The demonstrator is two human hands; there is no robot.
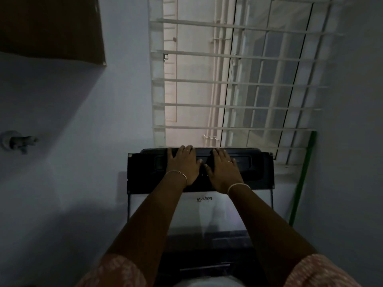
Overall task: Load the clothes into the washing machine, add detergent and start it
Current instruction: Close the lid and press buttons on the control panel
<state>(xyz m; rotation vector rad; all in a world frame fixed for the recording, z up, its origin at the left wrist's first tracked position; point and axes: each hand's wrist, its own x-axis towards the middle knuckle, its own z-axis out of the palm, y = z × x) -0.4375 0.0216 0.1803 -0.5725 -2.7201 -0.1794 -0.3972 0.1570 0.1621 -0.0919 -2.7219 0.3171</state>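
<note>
The washing machine lid (259, 170) stands raised in front of me, a black frame above a pale glass panel with the brand name upside down. My left hand (182, 164) lies on the black frame with its fingers hooked over the top edge. Beside it, my right hand (222, 168) presses on the same frame, fingertips at the edge. The dark top of the washing machine (199, 255) shows below, between my forearms. No clothes or detergent are in view.
A barred window (228, 79) rises directly behind the lid. A wall tap (18, 141) sticks out at the left, and a brown cabinet (51, 27) hangs at the upper left. A green stick (302, 179) leans in the right corner.
</note>
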